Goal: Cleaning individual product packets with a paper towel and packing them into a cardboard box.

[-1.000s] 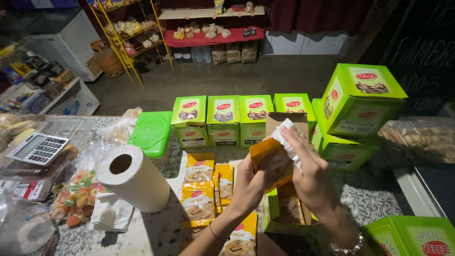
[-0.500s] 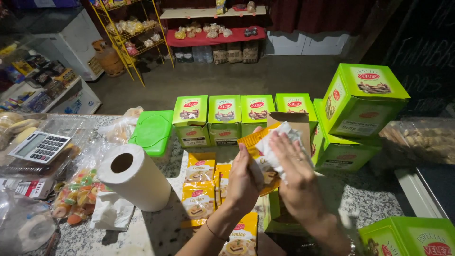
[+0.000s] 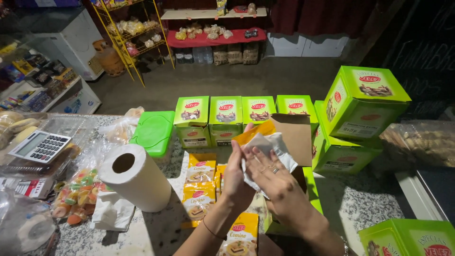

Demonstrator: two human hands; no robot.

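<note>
My left hand (image 3: pixel 235 178) and my right hand (image 3: pixel 272 178) are pressed together over the counter, both wrapped around a white wipe (image 3: pixel 270 144) and an orange-yellow sachet (image 3: pixel 253 132). Below them lie several yellow sachets (image 3: pixel 200 182) spread flat on the speckled counter (image 3: pixel 369 204). An open green carton with a brown flap (image 3: pixel 296 135) stands just behind the hands. A ring shows on my right hand.
A row of green boxes (image 3: pixel 225 118) stands behind, with bigger green boxes stacked at the right (image 3: pixel 362 102). A paper towel roll (image 3: pixel 135 176), a green wipes tub (image 3: pixel 154 132), a calculator (image 3: pixel 40 146) and bagged sweets (image 3: pixel 78 189) are on the left.
My hands have come down and closer together, rubbing the white wipe against the sachet; the sachet has tipped lower in front of the brown flap.
</note>
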